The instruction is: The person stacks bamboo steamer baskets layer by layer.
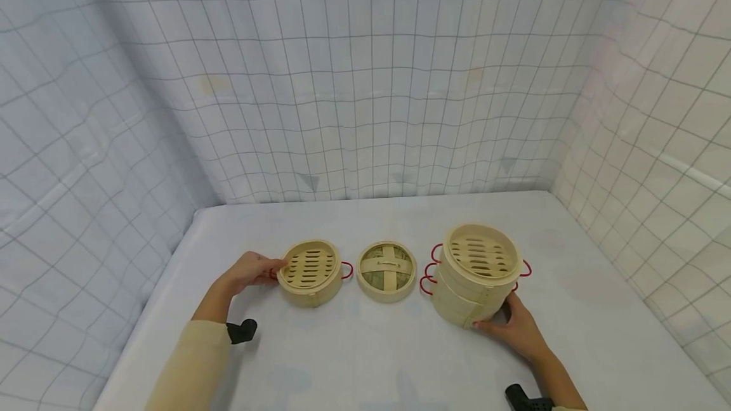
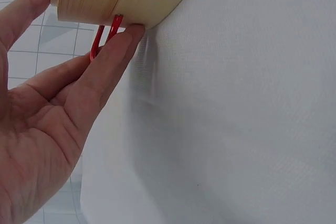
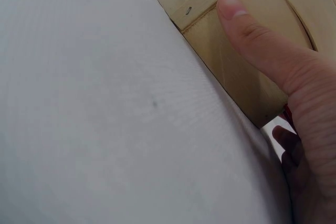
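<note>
On the left of the table, my left hand grips a round bamboo steamer basket by its left side. The thumb lies at the upper rim; in the left wrist view, fingertips reach the lower edge beside a red handle. To the right stands a stack of bamboo steamer baskets with red side handles and a slatted top tier. My right hand holds its lowest tier, the thumb flat on the wall near a stapled seam, other fingers partly hidden behind.
Between the basket and the stack lies a round woven bamboo lid with crossed strips and a small handle on top. The white table is bordered by white grid-patterned curtains at the back and both sides.
</note>
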A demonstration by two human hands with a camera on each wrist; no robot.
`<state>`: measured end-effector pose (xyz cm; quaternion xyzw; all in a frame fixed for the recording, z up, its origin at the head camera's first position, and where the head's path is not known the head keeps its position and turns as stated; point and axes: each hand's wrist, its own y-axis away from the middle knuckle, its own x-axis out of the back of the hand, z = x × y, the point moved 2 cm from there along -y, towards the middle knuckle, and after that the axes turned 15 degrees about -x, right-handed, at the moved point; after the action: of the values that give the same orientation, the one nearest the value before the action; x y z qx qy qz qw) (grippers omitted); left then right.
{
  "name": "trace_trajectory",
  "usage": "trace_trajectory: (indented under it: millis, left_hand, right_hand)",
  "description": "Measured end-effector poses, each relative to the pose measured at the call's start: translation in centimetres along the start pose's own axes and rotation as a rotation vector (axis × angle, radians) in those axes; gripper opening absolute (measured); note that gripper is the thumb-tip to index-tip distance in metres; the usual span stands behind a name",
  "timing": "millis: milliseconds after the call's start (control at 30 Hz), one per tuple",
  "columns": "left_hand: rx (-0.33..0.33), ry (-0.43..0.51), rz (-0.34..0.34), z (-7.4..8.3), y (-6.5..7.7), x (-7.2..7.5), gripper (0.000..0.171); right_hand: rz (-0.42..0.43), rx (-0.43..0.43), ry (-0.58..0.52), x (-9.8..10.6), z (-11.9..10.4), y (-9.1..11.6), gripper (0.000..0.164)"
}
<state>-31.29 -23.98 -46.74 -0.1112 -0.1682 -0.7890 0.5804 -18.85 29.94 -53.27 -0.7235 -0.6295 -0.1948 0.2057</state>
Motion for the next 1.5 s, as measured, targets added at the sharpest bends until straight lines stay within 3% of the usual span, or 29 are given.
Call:
trace_trajectory:
  millis: [167, 400, 667, 800, 1033, 1300, 1500]
  left_hand:
    - [-0.022, 0.011, -0.005, -0.2, 0.0, 0.0, 0.036]
    - [-0.015, -0.008, 0.047, 0.2, 0.7, -0.1, 0.034]
    - [-0.015, -0.102, 0.125, 0.7, 1.7, 0.2, 0.034]
    - [-0.057, -0.099, 0.155, 2.6, 2.0, 0.1, 0.035]
    - [-0.094, -0.09, 0.207, 7.8, 1.9, -0.6, 0.037]
    - [-0.123, -0.06, 0.176, 13.5, 1.0, -2.7, 0.034]
    - [-0.177, -0.015, 0.145, 16.8, -0.4, -4.8, 0.033]
  right_hand:
    - [-0.002, 0.0, -0.01, 0.2, -0.1, 0.1, 0.089]
    - [-0.013, -0.025, -0.005, 0.2, -0.3, 0.1, 0.09]
    - [-0.045, -0.07, -0.002, -0.1, -0.2, 0.0, 0.092]
    - [-0.037, -0.073, 0.009, -0.1, -0.1, 0.2, 0.091]
    - [-0.017, -0.041, 0.009, 0.0, -0.3, 0.2, 0.089]
    - [0.0, -0.014, 0.012, 0.1, 0.2, 0.2, 0.089]
    - [0.0, 0.007, 0.013, 0.0, -0.3, 0.2, 0.088]
